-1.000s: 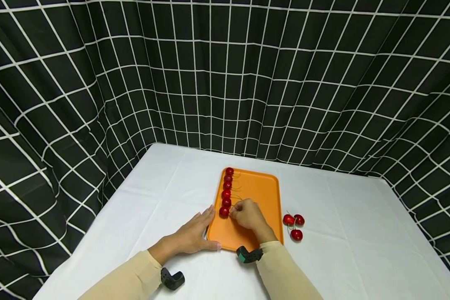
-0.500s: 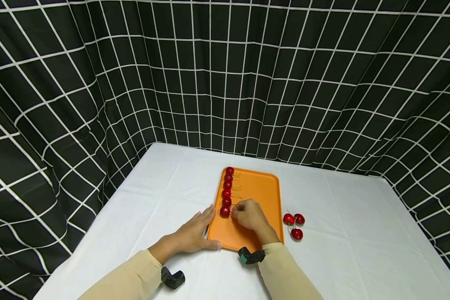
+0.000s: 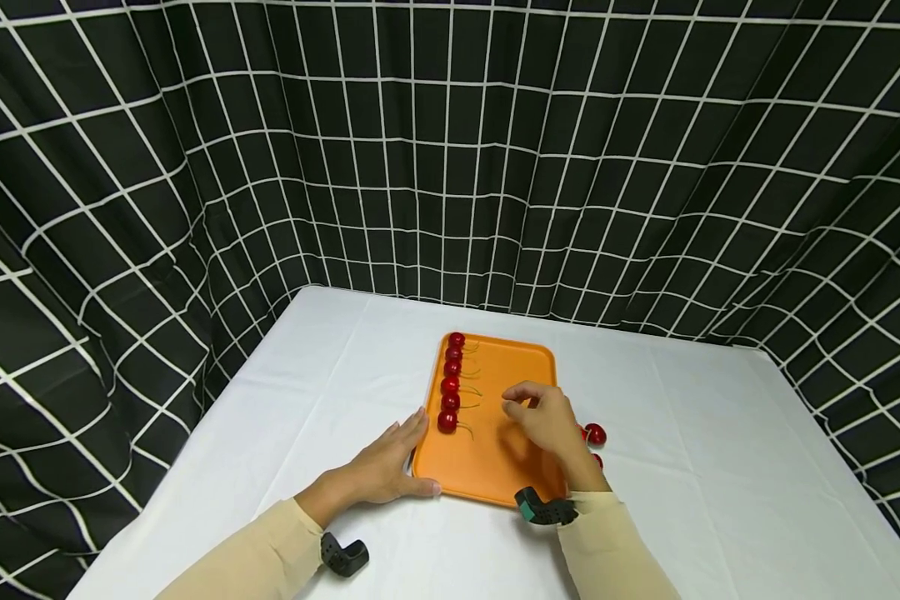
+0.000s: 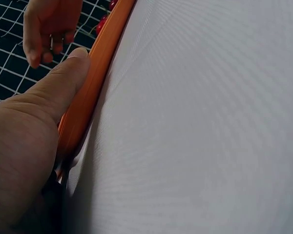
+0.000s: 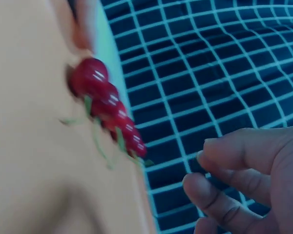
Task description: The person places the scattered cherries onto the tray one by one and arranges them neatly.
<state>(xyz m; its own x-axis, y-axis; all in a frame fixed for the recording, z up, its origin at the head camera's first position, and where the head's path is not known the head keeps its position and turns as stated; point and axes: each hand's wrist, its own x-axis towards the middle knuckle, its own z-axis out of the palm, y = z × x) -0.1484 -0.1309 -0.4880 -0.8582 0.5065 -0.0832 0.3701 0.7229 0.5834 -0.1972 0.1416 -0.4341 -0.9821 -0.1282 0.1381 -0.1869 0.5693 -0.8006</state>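
Observation:
An orange tray (image 3: 512, 358) lies on the white cloth. Several red cherries (image 3: 451, 386) form a line along its left side, stems pointing right; the nearest one (image 3: 447, 422) ends the line. My left hand (image 3: 381, 468) rests at the tray's near left corner, fingers straight along the left edge and thumb on the front rim (image 4: 80, 114). Over the right part of the tray hovers my right hand (image 3: 546, 419), its thumb and fingers loosely bent and apart, holding nothing. In the right wrist view these fingers (image 5: 200, 187) have a gap between them.
More cherries (image 3: 595, 433) lie on the white tablecloth (image 3: 705, 467) just right of the tray, partly hidden behind my right hand. A black curtain with white grid lines (image 3: 487, 167) surrounds the back and sides of the table.
My right hand has let go of the nearest cherry's stem and moved right, away from the row. That cherry stays on the tray. My left hand keeps its place.

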